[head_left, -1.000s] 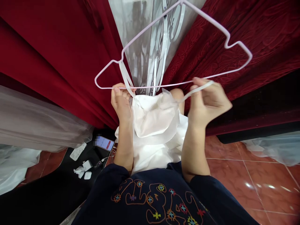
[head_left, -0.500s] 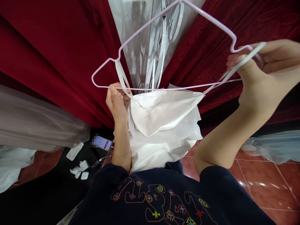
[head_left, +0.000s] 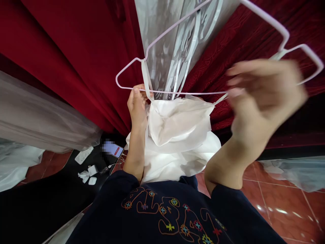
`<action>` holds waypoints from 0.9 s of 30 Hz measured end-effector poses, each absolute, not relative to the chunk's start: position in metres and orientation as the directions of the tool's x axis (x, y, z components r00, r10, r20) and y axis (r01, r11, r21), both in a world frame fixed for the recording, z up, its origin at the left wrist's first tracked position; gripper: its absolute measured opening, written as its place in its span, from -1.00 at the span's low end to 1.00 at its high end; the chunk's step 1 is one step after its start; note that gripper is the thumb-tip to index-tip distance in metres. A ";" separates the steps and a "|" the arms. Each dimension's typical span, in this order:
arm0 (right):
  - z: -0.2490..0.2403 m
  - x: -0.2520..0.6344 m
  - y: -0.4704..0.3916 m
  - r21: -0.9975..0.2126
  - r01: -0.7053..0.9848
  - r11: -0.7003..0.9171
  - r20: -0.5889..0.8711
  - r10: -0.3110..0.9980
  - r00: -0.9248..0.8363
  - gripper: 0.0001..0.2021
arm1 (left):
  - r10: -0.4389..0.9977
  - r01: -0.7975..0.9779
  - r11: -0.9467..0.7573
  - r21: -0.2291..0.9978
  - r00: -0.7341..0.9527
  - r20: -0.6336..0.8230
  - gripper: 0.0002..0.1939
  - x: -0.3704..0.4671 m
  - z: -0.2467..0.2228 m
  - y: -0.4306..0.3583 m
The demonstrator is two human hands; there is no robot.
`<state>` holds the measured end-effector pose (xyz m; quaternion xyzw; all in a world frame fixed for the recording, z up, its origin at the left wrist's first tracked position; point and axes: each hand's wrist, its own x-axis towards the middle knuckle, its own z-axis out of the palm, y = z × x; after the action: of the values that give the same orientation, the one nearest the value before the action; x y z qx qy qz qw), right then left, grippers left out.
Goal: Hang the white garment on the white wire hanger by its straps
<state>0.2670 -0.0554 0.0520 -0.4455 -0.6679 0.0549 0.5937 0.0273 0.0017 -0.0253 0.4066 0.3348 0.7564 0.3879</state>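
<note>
A pale lilac hanger [head_left: 175,28] spans the upper view, its top cut off by the frame edge. From its two notches, thin straps carry a white garment [head_left: 177,135] that hangs down to my lap. My left hand [head_left: 139,105] pinches the hanger's lower bar near its left end, beside the left strap. My right hand [head_left: 266,91], blurred, is in front of the hanger's right part, thumb and fingers apart, nothing seen between them. The right strap sits at the right notch and passes behind this hand.
On a black surface [head_left: 50,200] at lower left lie a lit phone [head_left: 115,150], a white patterned case [head_left: 83,155], a white charger [head_left: 92,170] and a cable. Red curtains [head_left: 76,51] and sheer fabric hang ahead; red floor tiles [head_left: 279,203] show at right.
The right strap, earlier held out by my right hand, now rests at the hanger's right notch. My right hand has let go and moved left. The hanger's right end has swung nearer and right.
</note>
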 end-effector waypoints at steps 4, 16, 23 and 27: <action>0.033 0.227 -0.051 -0.519 0.610 0.599 0.623 0.753 -0.210 -0.73 | 0.865 -0.230 -0.394 0.890 -0.418 0.276 -0.40 0.029 -0.025 -0.002; 0.005 0.213 -0.023 -0.621 0.569 0.539 0.659 0.752 0.008 -0.80 | 0.931 -0.325 -0.350 0.879 -0.016 0.365 -0.70 -0.002 0.068 -0.017; 0.003 0.218 -0.035 -0.597 0.611 0.520 0.663 0.749 0.010 -0.90 | 0.805 -0.191 -0.529 0.827 -0.421 0.418 -0.77 -0.048 0.028 0.002; 0.000 0.215 -0.034 -0.588 0.610 0.532 0.662 0.749 -0.015 -0.93 | 0.916 -0.147 -0.254 0.956 -0.353 0.190 -0.44 -0.036 -0.007 -0.001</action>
<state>0.2150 -0.0345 0.0002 -0.4790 -0.7090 0.0680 0.5130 -0.0365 -0.0006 -0.0073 0.4115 0.4676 0.6767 0.3926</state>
